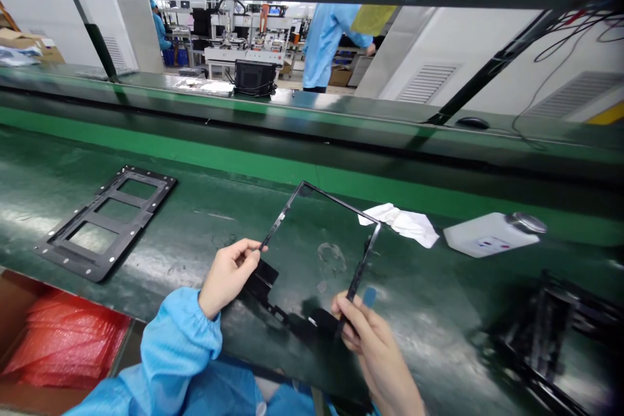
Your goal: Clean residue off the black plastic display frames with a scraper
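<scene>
A thin black rectangular frame (340,200), tilted above the green bench, is held in both hands. My left hand (231,276) pinches its left bar between thumb and fingers. My right hand (366,326) grips the right bar lower down, close to a small blue tab (369,297). Dark flaps (263,278) and pieces hang along the near side of the frame, partly lost in shadow. Behind its far right corner lies a crumpled white cloth (402,224) on the bench.
A white bottle with a metal cap (490,234) lies to the right. Blurred black frames (556,331) sit at the lower right. On the left is a black plate with three openings (90,266); below it, red bubble wrap (65,338) fills a cardboard box. A person (324,45) stands beyond the shelf.
</scene>
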`<state>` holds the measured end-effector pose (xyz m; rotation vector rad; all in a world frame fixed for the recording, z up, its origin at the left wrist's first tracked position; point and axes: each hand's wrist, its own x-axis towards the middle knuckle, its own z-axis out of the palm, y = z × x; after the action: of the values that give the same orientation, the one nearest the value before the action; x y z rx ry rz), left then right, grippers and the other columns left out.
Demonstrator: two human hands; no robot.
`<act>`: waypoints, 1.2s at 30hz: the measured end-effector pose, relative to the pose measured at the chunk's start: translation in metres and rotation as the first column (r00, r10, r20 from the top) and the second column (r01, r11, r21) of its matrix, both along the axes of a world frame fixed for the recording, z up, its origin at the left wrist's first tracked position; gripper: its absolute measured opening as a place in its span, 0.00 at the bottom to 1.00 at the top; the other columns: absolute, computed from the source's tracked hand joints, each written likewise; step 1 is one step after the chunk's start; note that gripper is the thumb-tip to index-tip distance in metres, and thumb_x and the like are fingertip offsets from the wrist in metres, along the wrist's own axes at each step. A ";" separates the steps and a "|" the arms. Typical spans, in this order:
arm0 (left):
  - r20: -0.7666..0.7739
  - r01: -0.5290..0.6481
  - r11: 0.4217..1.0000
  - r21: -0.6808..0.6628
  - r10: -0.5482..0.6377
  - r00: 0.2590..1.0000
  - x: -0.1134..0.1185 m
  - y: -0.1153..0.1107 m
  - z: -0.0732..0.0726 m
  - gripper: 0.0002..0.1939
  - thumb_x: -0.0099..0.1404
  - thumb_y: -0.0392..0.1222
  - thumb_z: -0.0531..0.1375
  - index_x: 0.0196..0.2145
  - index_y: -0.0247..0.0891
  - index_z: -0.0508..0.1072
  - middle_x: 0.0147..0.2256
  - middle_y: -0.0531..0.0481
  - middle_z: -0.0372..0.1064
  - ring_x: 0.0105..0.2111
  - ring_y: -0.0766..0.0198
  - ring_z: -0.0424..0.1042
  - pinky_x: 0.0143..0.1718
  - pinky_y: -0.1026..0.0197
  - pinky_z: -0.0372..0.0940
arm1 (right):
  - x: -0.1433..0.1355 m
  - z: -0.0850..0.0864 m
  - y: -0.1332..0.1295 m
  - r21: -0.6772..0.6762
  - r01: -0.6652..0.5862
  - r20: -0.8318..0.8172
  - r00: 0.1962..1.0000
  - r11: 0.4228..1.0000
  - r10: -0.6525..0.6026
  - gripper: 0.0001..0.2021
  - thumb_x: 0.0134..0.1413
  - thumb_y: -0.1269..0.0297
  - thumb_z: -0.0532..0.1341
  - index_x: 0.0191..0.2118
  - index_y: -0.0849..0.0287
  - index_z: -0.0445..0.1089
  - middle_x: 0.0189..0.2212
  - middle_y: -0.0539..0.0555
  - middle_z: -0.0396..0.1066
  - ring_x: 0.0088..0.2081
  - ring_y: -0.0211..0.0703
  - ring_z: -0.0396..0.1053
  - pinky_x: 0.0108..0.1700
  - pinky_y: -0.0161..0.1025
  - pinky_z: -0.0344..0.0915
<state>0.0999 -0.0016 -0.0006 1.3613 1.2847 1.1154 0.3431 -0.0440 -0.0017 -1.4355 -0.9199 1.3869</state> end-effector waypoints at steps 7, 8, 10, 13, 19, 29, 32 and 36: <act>-0.413 0.198 0.980 -0.001 -0.181 0.892 0.020 -0.030 -0.008 0.10 0.66 0.41 0.56 0.42 0.38 0.73 0.25 0.55 0.64 0.27 0.66 0.63 0.32 0.63 0.58 | 0.043 -0.019 -0.009 0.014 0.047 0.333 0.942 0.999 -0.049 0.21 0.48 0.43 0.64 0.33 0.59 0.69 0.22 0.48 0.64 0.23 0.37 0.60 0.23 0.33 0.54; -0.498 0.213 0.976 0.038 -0.166 0.851 0.021 -0.033 -0.010 0.09 0.66 0.41 0.56 0.41 0.38 0.73 0.25 0.54 0.65 0.30 0.64 0.64 0.35 0.61 0.60 | 0.048 -0.021 -0.012 0.029 0.031 0.385 0.922 0.999 -0.040 0.20 0.48 0.44 0.64 0.34 0.58 0.69 0.23 0.49 0.66 0.24 0.38 0.62 0.25 0.33 0.56; -0.619 0.248 0.961 0.126 -0.120 0.776 0.023 -0.038 -0.013 0.08 0.67 0.42 0.57 0.41 0.37 0.72 0.28 0.52 0.66 0.34 0.60 0.65 0.39 0.58 0.62 | 0.057 -0.022 -0.016 0.068 0.011 0.502 0.864 0.998 -0.043 0.21 0.47 0.45 0.64 0.37 0.58 0.69 0.27 0.50 0.70 0.28 0.42 0.66 0.29 0.35 0.61; -0.719 0.299 0.929 0.219 -0.053 0.693 0.024 -0.043 -0.018 0.11 0.67 0.43 0.57 0.44 0.36 0.71 0.37 0.46 0.68 0.41 0.56 0.65 0.42 0.54 0.64 | 0.062 -0.013 -0.019 0.159 0.038 0.676 0.724 0.987 -0.136 0.18 0.52 0.45 0.61 0.36 0.57 0.69 0.28 0.52 0.71 0.31 0.46 0.69 0.35 0.39 0.63; -0.760 0.377 0.844 0.381 0.053 0.648 0.026 -0.066 -0.028 0.13 0.70 0.37 0.55 0.51 0.34 0.68 0.50 0.44 0.69 0.51 0.56 0.66 0.51 0.52 0.63 | 0.037 0.026 0.000 0.421 -0.203 0.587 0.804 0.884 -0.094 0.20 0.64 0.51 0.52 0.27 0.57 0.70 0.37 0.55 0.68 0.40 0.44 0.68 0.44 0.39 0.64; -0.758 0.411 0.793 0.450 0.097 0.645 0.030 -0.075 -0.035 0.14 0.71 0.33 0.52 0.52 0.31 0.68 0.51 0.42 0.71 0.51 0.57 0.69 0.51 0.54 0.67 | -0.016 -0.003 0.031 0.247 -0.312 0.058 0.950 0.917 0.308 0.12 0.55 0.54 0.64 0.37 0.58 0.69 0.39 0.56 0.75 0.38 0.45 0.75 0.43 0.43 0.72; -0.759 0.410 0.792 0.453 0.101 0.643 0.030 -0.074 -0.034 0.13 0.70 0.33 0.53 0.51 0.31 0.69 0.51 0.43 0.71 0.52 0.57 0.69 0.51 0.54 0.67 | -0.014 -0.010 0.030 0.218 -0.334 0.088 0.943 0.917 0.322 0.12 0.53 0.56 0.66 0.38 0.59 0.72 0.39 0.57 0.77 0.41 0.48 0.75 0.48 0.46 0.70; -0.757 0.406 0.799 0.444 0.091 0.648 0.030 -0.074 -0.036 0.14 0.70 0.33 0.53 0.51 0.32 0.69 0.51 0.44 0.71 0.53 0.57 0.68 0.54 0.53 0.67 | -0.013 -0.014 0.030 0.202 -0.338 0.058 0.941 0.919 0.334 0.11 0.52 0.57 0.67 0.34 0.59 0.73 0.38 0.57 0.78 0.41 0.48 0.75 0.49 0.46 0.68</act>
<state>0.1301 -0.0760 -0.0365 2.5736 1.3599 0.8413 0.3303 -0.0136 -0.0159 -1.1724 -1.3350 1.4703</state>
